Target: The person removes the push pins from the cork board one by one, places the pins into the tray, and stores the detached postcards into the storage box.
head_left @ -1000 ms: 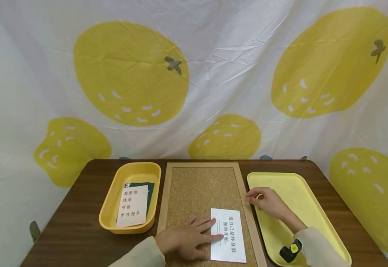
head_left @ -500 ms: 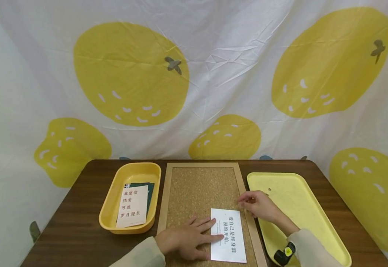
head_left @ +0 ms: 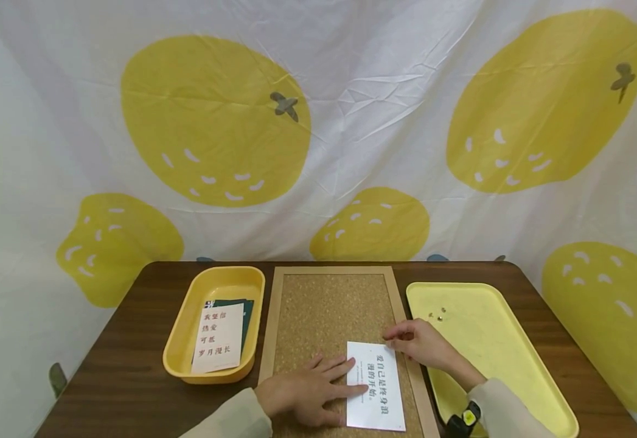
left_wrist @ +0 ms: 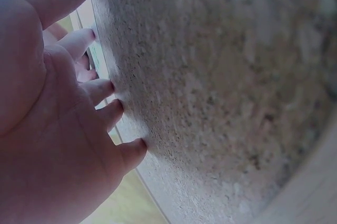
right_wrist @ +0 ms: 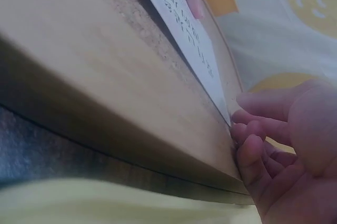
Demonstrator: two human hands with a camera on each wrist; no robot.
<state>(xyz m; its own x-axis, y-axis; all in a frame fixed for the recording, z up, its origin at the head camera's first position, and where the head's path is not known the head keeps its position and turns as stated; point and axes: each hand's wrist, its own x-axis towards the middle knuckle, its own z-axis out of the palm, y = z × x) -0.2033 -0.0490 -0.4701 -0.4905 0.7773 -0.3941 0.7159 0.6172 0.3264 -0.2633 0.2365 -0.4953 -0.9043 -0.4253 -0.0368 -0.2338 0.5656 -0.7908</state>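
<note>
A white card (head_left: 386,380) with dark Chinese characters lies sideways on the cork board (head_left: 329,316), toward the near right. My left hand (head_left: 313,389) is spread flat, its fingertips resting on the card's left part and its palm over the cork. At the card's far right corner, my right hand (head_left: 419,344) pinches a small thumbtack, mostly hidden by the fingertips. In the right wrist view, the thumb and curled fingers (right_wrist: 250,150) come together right at the corner of the card, beside the board's wooden frame (right_wrist: 121,98).
Small brass-coloured thumbtacks lie in the far left part of a pale yellow tray (head_left: 482,328), right of the board. Left of it stands a yellow basin (head_left: 176,347) holding a cream card (head_left: 216,337) on dark green ones (head_left: 249,310). A lemon-patterned curtain (head_left: 351,134) hangs behind the table.
My right hand has moved left and toward me, from the tray's edge to the card's corner, uncovering the thumbtacks in the tray. The left hand and card have stayed put.
</note>
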